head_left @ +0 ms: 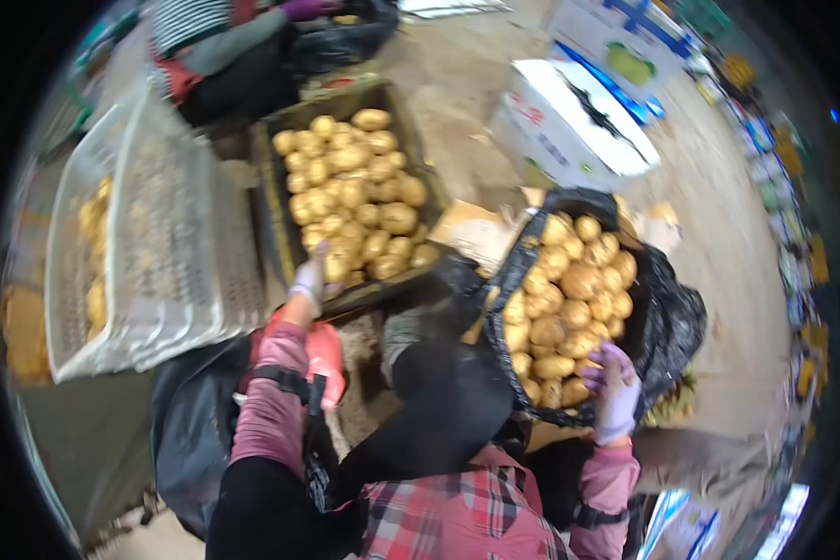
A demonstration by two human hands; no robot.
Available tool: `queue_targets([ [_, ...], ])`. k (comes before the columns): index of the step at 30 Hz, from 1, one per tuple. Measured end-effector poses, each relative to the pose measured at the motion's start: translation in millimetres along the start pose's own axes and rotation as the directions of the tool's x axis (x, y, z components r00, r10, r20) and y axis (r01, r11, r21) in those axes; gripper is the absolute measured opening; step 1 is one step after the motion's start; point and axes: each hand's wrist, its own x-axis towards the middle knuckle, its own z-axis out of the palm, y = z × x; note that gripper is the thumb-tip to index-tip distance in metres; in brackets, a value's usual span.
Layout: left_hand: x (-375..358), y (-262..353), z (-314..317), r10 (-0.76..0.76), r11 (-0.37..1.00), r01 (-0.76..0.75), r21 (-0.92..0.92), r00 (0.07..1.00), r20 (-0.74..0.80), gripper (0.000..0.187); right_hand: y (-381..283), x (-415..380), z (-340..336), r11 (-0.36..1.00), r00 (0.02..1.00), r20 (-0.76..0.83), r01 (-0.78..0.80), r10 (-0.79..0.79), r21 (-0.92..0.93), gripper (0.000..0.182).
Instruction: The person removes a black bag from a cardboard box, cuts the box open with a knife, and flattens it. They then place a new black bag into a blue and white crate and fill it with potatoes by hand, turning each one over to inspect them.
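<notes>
My left hand (310,275), in a pale glove, is at the near left corner of a dark crate (273,219) full of potatoes (350,191). Its thumb and fingers are around a potato (337,265) at the edge of the pile. On the right, my right hand (616,392), in a light purple glove, is over the near right side of a black plastic bag (672,322). Its fingers are apart and slightly bent, with nothing visible in them. Potatoes (569,303) fill the bag, close to the fingertips.
A white perforated plastic crate (187,233) stands tilted on the left, with potatoes visible through it. White cartons (569,121) stand at the back right. Another person (224,47) sits at the upper left beside a black bag. Torn cardboard (476,233) lies between the potato containers.
</notes>
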Motion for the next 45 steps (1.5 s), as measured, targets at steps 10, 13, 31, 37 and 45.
queue_targets([
  [10, 25, -31, 31, 0.534, 0.215, -0.161, 0.963, 0.845, 0.023, 0.040, 23, 133, 103, 0.555, 0.945, 0.308, 0.314, -0.108, -0.770, 0.056],
  [13, -10, -28, 57, 0.525, 0.507, -0.420, 0.753, 0.843, 0.117, 0.040, 31, 155, 139, 0.306, 0.941, 0.334, 0.302, 0.057, -0.903, 0.064],
  [31, -205, 28, 277, 0.157, 0.798, -0.588, 0.128, 0.409, 0.899, 0.074, -28, 29, 55, 0.873, 0.864, 0.355, 0.173, -0.357, 0.457, 0.076],
  [37, -259, 33, 279, 0.364, 0.424, -0.887, 0.181, 0.350, 0.863, 0.075, -51, 11, 79, 0.480, 0.649, 0.136, 0.671, -0.748, -0.566, 0.082],
  [45, -266, 19, 297, 0.306, 0.842, -0.539, 0.006, 0.487, 0.818, 0.083, -53, 36, 47, 0.839, 0.857, -0.092, 0.516, -0.508, 0.173, 0.029],
])
